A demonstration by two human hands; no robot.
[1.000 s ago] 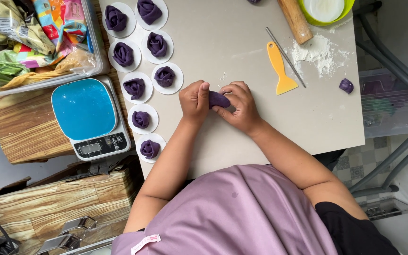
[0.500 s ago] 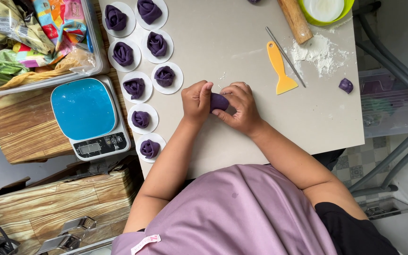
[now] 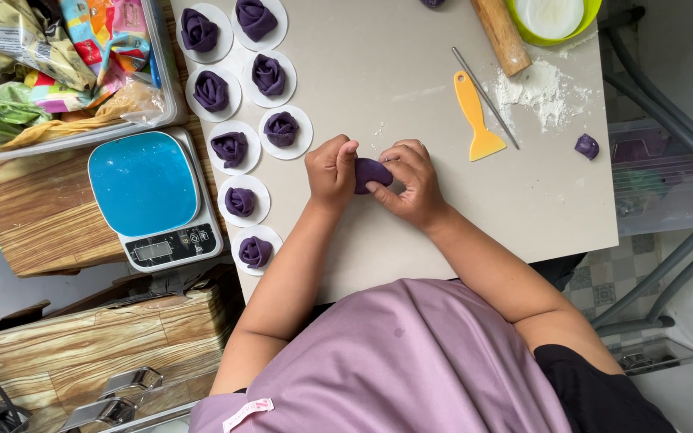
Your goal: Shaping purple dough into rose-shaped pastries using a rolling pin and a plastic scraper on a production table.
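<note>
Both hands pinch a lump of purple dough (image 3: 372, 173) just above the counter (image 3: 411, 96), the left hand (image 3: 330, 170) and right hand (image 3: 409, 181) grasping it from opposite ends. Beyond the left hand, purple dough roses (image 3: 231, 148) sit on round white papers; past the right hand lie a yellow scraper (image 3: 476, 120) and a rolling pin (image 3: 501, 34).
</note>
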